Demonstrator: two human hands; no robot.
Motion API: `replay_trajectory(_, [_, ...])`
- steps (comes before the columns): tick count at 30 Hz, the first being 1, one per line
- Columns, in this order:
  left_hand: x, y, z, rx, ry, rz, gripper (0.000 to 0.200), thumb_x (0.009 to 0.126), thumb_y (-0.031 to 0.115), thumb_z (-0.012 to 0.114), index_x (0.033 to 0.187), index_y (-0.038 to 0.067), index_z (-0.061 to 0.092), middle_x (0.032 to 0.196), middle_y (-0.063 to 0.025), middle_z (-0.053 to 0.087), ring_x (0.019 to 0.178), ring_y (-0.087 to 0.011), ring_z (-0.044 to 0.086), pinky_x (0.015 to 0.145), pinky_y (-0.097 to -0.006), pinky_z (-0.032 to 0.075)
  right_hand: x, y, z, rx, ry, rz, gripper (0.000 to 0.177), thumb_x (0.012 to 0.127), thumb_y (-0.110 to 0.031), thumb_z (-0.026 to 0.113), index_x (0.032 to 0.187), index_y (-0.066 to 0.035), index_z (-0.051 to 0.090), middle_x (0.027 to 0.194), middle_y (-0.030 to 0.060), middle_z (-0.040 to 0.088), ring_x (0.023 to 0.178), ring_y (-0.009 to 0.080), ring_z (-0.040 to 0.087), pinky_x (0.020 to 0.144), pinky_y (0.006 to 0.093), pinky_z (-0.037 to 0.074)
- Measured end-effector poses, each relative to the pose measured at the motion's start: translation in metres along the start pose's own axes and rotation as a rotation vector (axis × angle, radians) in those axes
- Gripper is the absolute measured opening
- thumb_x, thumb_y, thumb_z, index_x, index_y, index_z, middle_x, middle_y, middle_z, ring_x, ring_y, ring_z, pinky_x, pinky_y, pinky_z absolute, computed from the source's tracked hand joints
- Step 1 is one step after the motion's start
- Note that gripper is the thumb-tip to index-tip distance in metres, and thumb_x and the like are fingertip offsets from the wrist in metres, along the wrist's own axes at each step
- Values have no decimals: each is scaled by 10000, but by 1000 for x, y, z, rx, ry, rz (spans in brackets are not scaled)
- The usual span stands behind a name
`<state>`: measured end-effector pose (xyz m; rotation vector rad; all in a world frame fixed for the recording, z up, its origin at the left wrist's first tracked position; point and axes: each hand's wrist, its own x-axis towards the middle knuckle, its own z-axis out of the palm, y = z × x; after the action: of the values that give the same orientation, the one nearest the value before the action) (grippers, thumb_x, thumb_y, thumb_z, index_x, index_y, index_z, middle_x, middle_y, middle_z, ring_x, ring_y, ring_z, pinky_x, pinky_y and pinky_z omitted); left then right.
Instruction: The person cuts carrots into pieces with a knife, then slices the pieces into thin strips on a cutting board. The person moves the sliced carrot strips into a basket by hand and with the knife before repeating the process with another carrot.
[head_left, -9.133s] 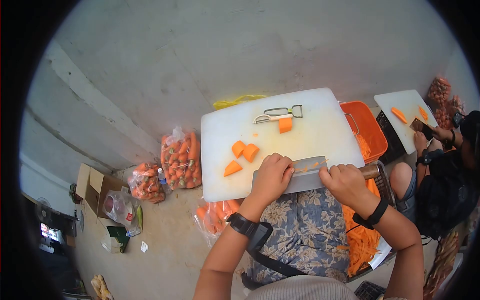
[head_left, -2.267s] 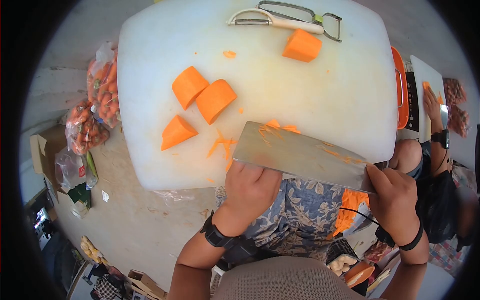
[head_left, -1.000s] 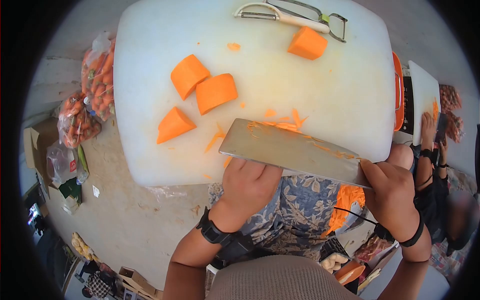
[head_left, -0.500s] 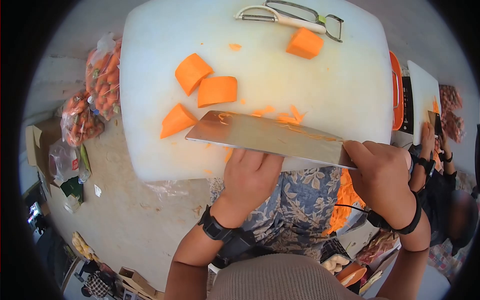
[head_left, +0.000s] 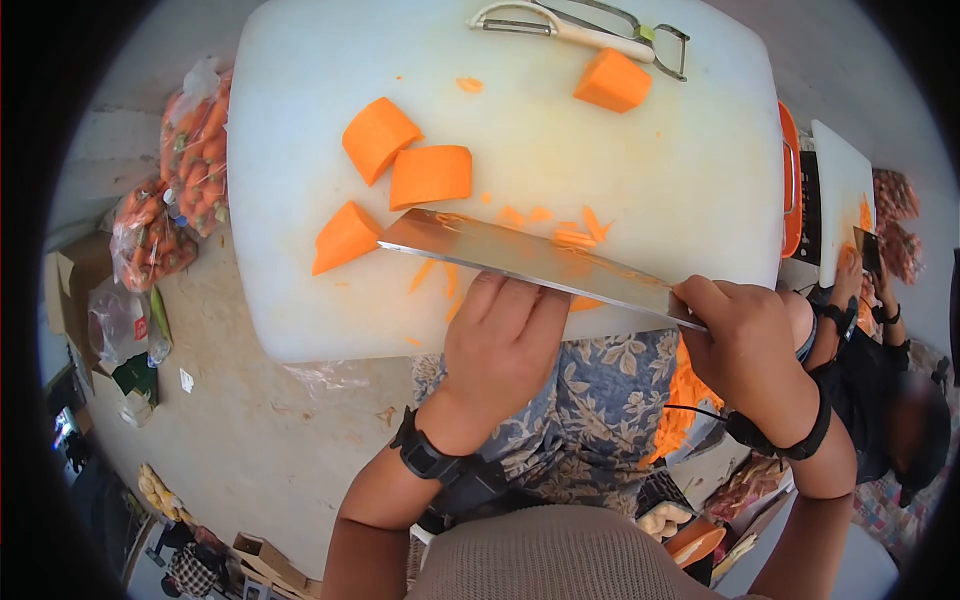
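Note:
My right hand grips the handle end of a wide cleaver, whose blade slants to the left over the white cutting board. Against the blade's near edge, my left hand has its fingers bent and pressed together; a bit of orange carrot shows beside them, and what lies under the fingers is hidden. Carrot shreds lie around the blade. Several thick carrot chunks rest beyond the blade on the left, and another chunk sits near the peelers at the top.
Bags of carrots stand left of the board. An orange container shows at its right edge. Shredded carrot lies below, by my lap. At far right a co-worker handles a blade at another white board.
The cleaver's blade has tipped more upright and shifted slightly, uncovering carrot shreds to the left and a carrot bit beside my left fingers. The view has shifted a little.

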<state>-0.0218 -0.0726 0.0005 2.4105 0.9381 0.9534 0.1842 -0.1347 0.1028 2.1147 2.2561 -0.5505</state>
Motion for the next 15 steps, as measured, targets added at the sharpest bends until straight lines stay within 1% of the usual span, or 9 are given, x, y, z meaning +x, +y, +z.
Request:
replay_trajectory(4, [-2, 0, 0, -12, 3, -6, 288, 693, 27, 654, 975, 38, 709, 1003, -82, 627, 933, -284, 598, 814, -339, 520, 7, -5, 3, 35, 44, -47, 241, 655, -15, 691, 839, -90, 554, 657, 75, 576, 620, 272, 624, 560, 384, 495])
replay_trajectory(6, [-2, 0, 1, -29, 45, -1, 293, 700, 19, 655, 986, 44, 711, 1000, -82, 624, 936, -289, 599, 818, -342, 522, 3, -8, -4, 7, 58, -49, 257, 638, -19, 698, 838, -90, 553, 650, 68, 566, 604, 267, 614, 547, 381, 485])
replay_trajectory(9, [-7, 0, 2, -38, 45, -12, 302, 702, 13, 656, 995, 58, 714, 1009, -83, 628, 941, -292, 602, 823, -349, 525, -9, -14, -15, -59, 58, -30, 268, 626, -19, 700, 838, -90, 552, 638, 62, 551, 588, 264, 602, 532, 376, 473])
replay_trajectory(15, [-12, -2, 4, -36, 34, -11, 287, 689, 21, 660, 965, 78, 715, 1017, -73, 640, 942, -289, 603, 824, -363, 524, -16, -12, -20, -81, 23, -41, 226, 635, -9, 676, 808, -89, 555, 621, 62, 527, 570, 259, 591, 507, 376, 457])
